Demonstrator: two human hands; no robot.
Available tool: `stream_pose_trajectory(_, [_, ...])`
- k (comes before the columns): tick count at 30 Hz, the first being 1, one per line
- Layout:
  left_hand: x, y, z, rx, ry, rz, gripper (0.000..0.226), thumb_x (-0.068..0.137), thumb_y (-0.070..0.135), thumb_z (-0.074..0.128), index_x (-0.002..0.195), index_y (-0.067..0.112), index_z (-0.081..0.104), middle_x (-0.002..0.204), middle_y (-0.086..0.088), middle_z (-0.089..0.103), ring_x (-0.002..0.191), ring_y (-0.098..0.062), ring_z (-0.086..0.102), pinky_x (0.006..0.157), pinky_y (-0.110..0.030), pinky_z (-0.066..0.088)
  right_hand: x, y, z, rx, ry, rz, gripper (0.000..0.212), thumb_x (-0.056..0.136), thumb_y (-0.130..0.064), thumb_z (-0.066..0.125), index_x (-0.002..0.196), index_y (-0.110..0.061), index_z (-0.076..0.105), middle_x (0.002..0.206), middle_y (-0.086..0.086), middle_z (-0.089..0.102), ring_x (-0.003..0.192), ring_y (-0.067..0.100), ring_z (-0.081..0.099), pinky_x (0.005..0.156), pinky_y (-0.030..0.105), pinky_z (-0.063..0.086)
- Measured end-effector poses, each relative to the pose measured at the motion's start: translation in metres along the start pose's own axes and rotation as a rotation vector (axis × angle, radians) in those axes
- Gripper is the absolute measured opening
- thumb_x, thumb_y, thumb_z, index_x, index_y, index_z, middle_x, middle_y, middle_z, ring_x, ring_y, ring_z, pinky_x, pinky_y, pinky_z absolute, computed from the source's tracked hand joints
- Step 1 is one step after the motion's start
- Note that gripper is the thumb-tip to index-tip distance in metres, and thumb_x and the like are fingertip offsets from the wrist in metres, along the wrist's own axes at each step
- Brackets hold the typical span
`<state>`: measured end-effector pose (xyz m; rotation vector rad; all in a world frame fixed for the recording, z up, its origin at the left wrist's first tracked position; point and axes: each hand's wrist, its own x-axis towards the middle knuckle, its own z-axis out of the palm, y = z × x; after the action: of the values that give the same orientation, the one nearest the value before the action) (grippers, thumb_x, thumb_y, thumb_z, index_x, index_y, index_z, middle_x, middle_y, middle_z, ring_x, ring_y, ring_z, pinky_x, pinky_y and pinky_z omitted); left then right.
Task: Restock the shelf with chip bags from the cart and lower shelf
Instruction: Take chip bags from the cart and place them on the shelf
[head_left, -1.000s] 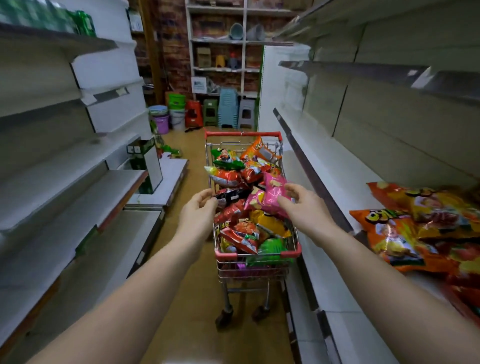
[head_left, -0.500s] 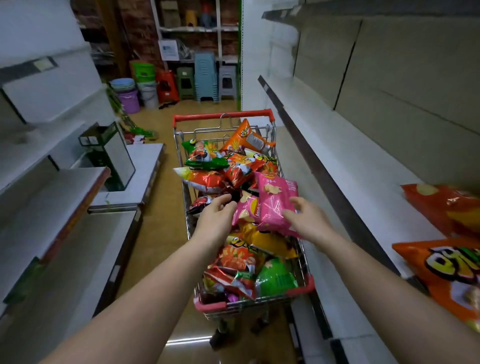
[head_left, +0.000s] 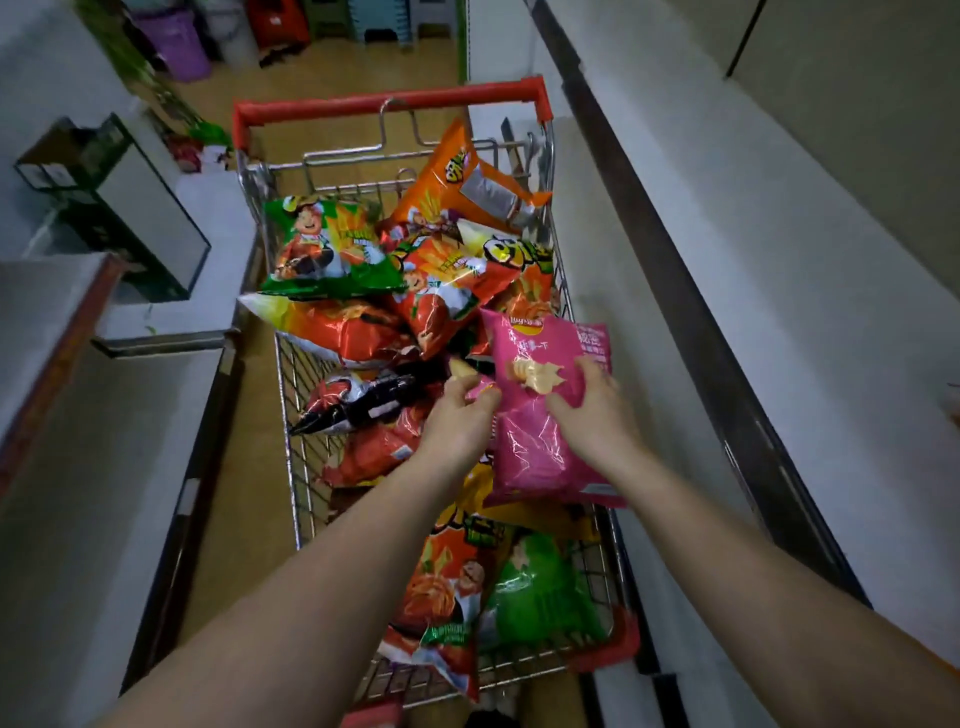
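1. The pink chip bag (head_left: 545, 415) lies on top of the heap in the cart (head_left: 291, 415), toward its right side. It carries a red-and-yellow Lay's-style roundel at its top and a picture of crisps; the small white lettering beside that is too blurred to read.
2. The right hand (head_left: 592, 410) grips the pink bag, fingers curled over its face and right edge.
3. The left hand (head_left: 457, 421) pinches the bag's left edge between thumb and fingers, beside a black-and-red bag (head_left: 358, 405).
4. Around it: an orange bag (head_left: 467, 182) with bold yellow-green cartoon lettering leans against the far end under the red handle (head_left: 389, 101); a green bag (head_left: 327, 249) shows a cartoon figure in a hat; red-orange bags (head_left: 447, 291) show the same figure and fries. Nearer the camera lie another red-orange bag (head_left: 441, 597) and a plain green bag (head_left: 540, 587). No brand name is legible on any of these.
5. A white shelf (head_left: 753, 260) runs along the right of the cart.
6. Half a second ago the left hand was among the bags left of the pink one; now it has closed on the bag's edge, and the right hand has wrapped further over the front. The view has tipped downward, so the orange bags on the right shelf have left the picture.
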<state>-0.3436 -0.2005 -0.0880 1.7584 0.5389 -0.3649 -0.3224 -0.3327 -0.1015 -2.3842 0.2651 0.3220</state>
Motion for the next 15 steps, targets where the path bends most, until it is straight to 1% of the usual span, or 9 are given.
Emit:
stream_pose_trajectory(3, [0.021,0.001,0.011,-0.008,-0.029,-0.044,0.051,0.098,0.034,0.046,0.145,0.018,0.034,0.141,-0.007,0.044,0.122,-0.026,0.049,0.093,-0.033,0.043,0.003,0.003,0.011,-0.013,0.006,-0.020,0.061,0.094,-0.033,0.049,0.147,-0.016,0.025,0.147,0.008,0.034,0.133,0.026,0.036,0.104,0.040,0.034])
stream_pose_trajectory(4, [0.026,0.002,0.014,-0.028,-0.052,-0.056,0.051,0.098,0.034,0.046,0.145,0.016,0.034,0.139,-0.007,0.046,0.117,-0.024,0.053,0.086,-0.031,0.047,0.003,0.003,0.014,-0.016,0.008,-0.024,0.060,0.095,-0.034,0.048,0.147,-0.017,0.024,0.148,0.007,0.033,0.133,0.026,0.035,0.105,0.041,0.034])
stream_pose_trajectory(5, [0.030,0.003,0.017,-0.064,-0.077,-0.074,0.050,0.098,0.034,0.046,0.143,0.015,0.035,0.134,-0.004,0.049,0.105,-0.020,0.057,0.074,-0.027,0.048,0.003,0.003,0.016,-0.016,0.011,-0.028,0.060,0.095,-0.034,0.048,0.147,-0.018,0.025,0.148,0.006,0.032,0.134,0.025,0.034,0.107,0.042,0.034])
stream_pose_trajectory(6, [0.033,0.005,0.019,-0.109,-0.096,-0.096,0.046,0.099,0.034,0.045,0.140,0.014,0.039,0.125,-0.002,0.054,0.091,-0.014,0.057,0.065,-0.023,0.045,0.002,0.003,0.018,-0.013,0.014,-0.031,0.059,0.095,-0.033,0.048,0.147,-0.019,0.025,0.148,0.006,0.032,0.134,0.025,0.033,0.108,0.043,0.033])
stream_pose_trajectory(7, [0.035,0.006,0.020,-0.148,-0.103,-0.120,0.039,0.099,0.035,0.044,0.132,0.014,0.043,0.113,0.000,0.058,0.081,-0.009,0.055,0.059,-0.021,0.042,0.002,0.002,0.019,-0.009,0.015,-0.034,0.059,0.094,-0.033,0.048,0.147,-0.019,0.026,0.149,0.005,0.032,0.135,0.025,0.032,0.110,0.044,0.031])
stream_pose_trajectory(9, [0.038,0.009,0.020,-0.208,-0.093,-0.155,0.028,0.099,0.035,0.042,0.119,0.017,0.048,0.092,0.003,0.058,0.075,-0.009,0.054,0.057,-0.023,0.041,0.002,0.002,0.020,0.002,0.014,-0.037,0.058,0.094,-0.033,0.048,0.146,-0.020,0.027,0.149,0.004,0.032,0.136,0.025,0.031,0.110,0.046,0.030])
stream_pose_trajectory(12, [0.038,0.013,0.018,-0.306,-0.110,-0.203,0.032,0.100,0.039,0.037,0.114,0.015,0.054,0.086,0.002,0.058,0.077,-0.012,0.057,0.057,-0.025,0.045,0.000,0.000,0.018,0.053,0.007,-0.029,0.057,0.095,-0.035,0.047,0.146,-0.021,0.028,0.149,0.003,0.035,0.135,0.024,0.034,0.110,0.042,0.031])
stream_pose_trajectory(13, [0.036,0.015,0.017,-0.337,-0.122,-0.220,0.034,0.100,0.040,0.036,0.110,0.014,0.057,0.084,0.002,0.059,0.076,-0.012,0.058,0.055,-0.024,0.046,-0.003,-0.002,0.016,0.092,0.006,-0.029,0.056,0.095,-0.037,0.047,0.146,-0.021,0.029,0.147,0.003,0.037,0.133,0.024,0.037,0.108,0.039,0.033])
stream_pose_trajectory(15, [0.031,0.019,0.014,-0.379,-0.130,-0.228,0.036,0.100,0.041,0.036,0.093,0.014,0.060,0.077,0.001,0.060,0.067,-0.012,0.057,0.050,-0.022,0.046,-0.009,-0.007,0.012,0.180,0.004,-0.026,0.058,0.092,-0.043,0.049,0.143,-0.021,0.033,0.142,0.003,0.043,0.127,0.023,0.044,0.103,0.035,0.037])
